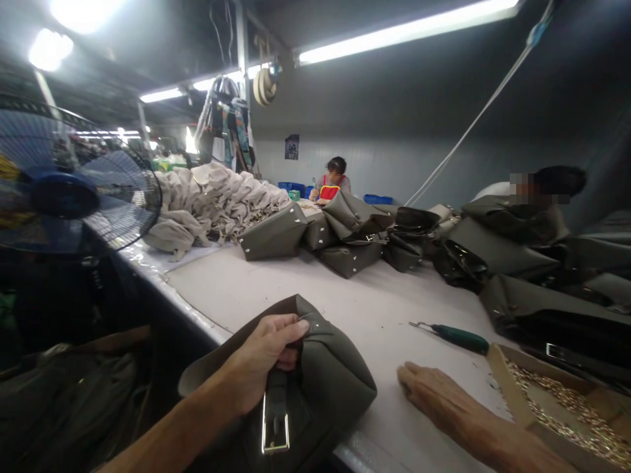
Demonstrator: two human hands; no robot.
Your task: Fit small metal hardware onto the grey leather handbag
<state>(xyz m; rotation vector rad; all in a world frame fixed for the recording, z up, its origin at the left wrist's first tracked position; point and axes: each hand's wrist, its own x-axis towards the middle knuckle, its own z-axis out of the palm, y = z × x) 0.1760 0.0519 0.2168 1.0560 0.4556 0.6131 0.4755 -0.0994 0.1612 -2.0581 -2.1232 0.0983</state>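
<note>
My left hand (273, 345) is closed on a dark olive handbag (340, 368), its thumb pressing near a small metal stud. Below the fingers hangs a strap with a rectangular metal buckle (275, 424). The bag lies tilted at the table's near edge. To the right, my right hand (436, 394) is low over the table, apart from the bag. Its fingers are drawn together, and whatever they may hold is hidden. Behind it lies an awl-like tool (458, 336) with a green handle and a thin metal tip. Beside my right forearm is a cardboard box (513, 394) of small, shiny metal pieces (566, 401).
Several similar dark bags (355, 226) are heaped across the table (394, 309) and along its right side. A pile of beige fabric pieces (211, 197) lies far left, near a large fan (64, 190). Two people sit beyond the bags, one in a red apron (328, 192).
</note>
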